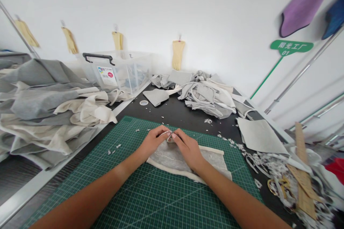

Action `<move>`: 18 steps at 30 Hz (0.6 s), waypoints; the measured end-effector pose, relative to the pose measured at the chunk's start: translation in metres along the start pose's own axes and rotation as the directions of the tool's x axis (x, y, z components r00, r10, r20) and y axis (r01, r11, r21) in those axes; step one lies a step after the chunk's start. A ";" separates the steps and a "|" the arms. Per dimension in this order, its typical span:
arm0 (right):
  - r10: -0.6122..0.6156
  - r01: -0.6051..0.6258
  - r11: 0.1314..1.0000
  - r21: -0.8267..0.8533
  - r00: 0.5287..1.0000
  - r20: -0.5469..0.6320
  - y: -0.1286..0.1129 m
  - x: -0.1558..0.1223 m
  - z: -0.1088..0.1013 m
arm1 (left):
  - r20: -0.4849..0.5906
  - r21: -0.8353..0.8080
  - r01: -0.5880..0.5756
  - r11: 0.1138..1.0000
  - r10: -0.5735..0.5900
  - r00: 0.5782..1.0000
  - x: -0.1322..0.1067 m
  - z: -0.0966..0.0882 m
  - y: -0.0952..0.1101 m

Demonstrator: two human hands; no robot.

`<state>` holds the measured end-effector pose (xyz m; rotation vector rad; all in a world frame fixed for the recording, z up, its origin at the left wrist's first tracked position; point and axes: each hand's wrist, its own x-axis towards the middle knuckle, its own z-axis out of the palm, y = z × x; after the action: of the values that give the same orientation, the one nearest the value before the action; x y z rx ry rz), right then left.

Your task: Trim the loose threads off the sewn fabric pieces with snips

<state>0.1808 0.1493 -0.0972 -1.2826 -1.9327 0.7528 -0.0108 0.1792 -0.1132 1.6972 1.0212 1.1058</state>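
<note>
White wall (228, 14), "阳光工厂 01" sign (291, 47), "45L" bin (122, 73), hands (189, 148) pinching fabric (213, 160)

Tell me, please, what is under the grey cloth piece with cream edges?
Under the grey cloth piece lies the green cutting mat, its grid visible around it. The mat's surface beneath is covered, so I cannot see whether anything else lies there.
</note>
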 end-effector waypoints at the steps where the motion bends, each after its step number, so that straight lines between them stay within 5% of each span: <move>1: 0.002 -0.002 1.000 -0.002 1.000 0.004 0.000 0.000 0.000 | -0.004 0.002 0.000 1.000 0.000 1.000 0.000 0.000 0.000; 18: -0.016 0.019 0.997 -0.077 0.999 0.041 0.006 0.001 0.003 | 0.042 0.050 0.025 0.998 -0.027 0.999 0.002 0.000 -0.009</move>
<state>0.1814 0.1523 -0.1027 -1.3043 -2.0208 0.7065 -0.0120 0.1837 -0.1209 1.7345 1.0492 1.0312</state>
